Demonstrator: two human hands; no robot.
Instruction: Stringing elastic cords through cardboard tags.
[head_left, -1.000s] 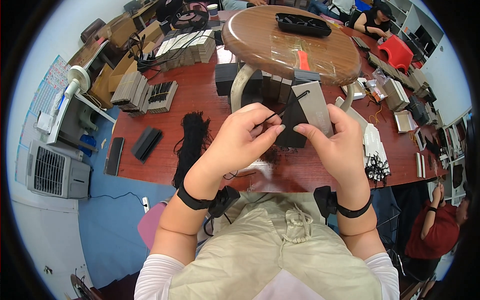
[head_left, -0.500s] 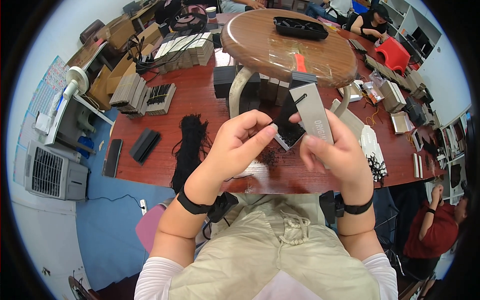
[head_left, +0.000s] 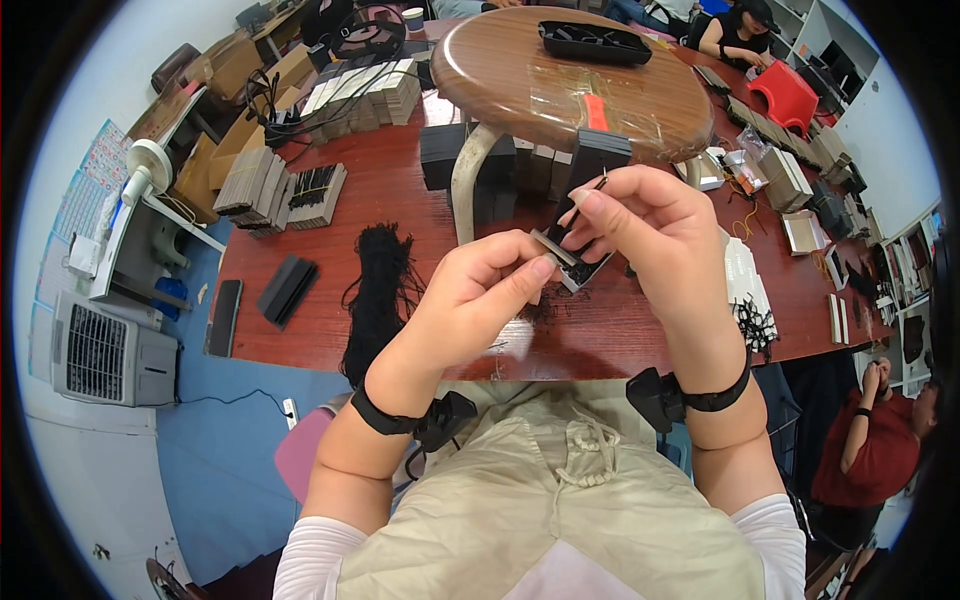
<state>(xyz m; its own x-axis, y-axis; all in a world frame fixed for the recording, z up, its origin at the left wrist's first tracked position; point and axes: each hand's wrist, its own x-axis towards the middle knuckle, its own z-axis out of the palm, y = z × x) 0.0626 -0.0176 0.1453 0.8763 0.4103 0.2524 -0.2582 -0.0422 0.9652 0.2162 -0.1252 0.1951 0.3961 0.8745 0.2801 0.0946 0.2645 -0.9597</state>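
Note:
Over the table's near edge, my left hand (head_left: 480, 290) pinches a flat grey card (head_left: 553, 247) between thumb and fingers, now tilted almost edge-on. My right hand (head_left: 655, 225) is closed, its thumb and fingertips on a thin black cord (head_left: 603, 181) whose tip pokes up above them. Just beneath the hands is a small light box (head_left: 596, 275) with black bits in it, partly hidden by my fingers. A thick bundle of black cords (head_left: 380, 290) lies left of my left hand. White tags (head_left: 742, 275) with black cord ends rest to the right.
A round wooden stool (head_left: 490, 60) stands on the red-brown table (head_left: 300, 330), carrying a black tray (head_left: 595, 43). Dark cards (head_left: 600, 150) are stacked at its near edge. Grey card stacks (head_left: 250, 190), a black block (head_left: 287, 290) and a phone (head_left: 223, 317) are at left. Other people sit nearby.
The grey card has turned from facing me to nearly edge-on and moved left, into my left hand's pinch. My right hand has let go of the card and risen, pinching the cord.

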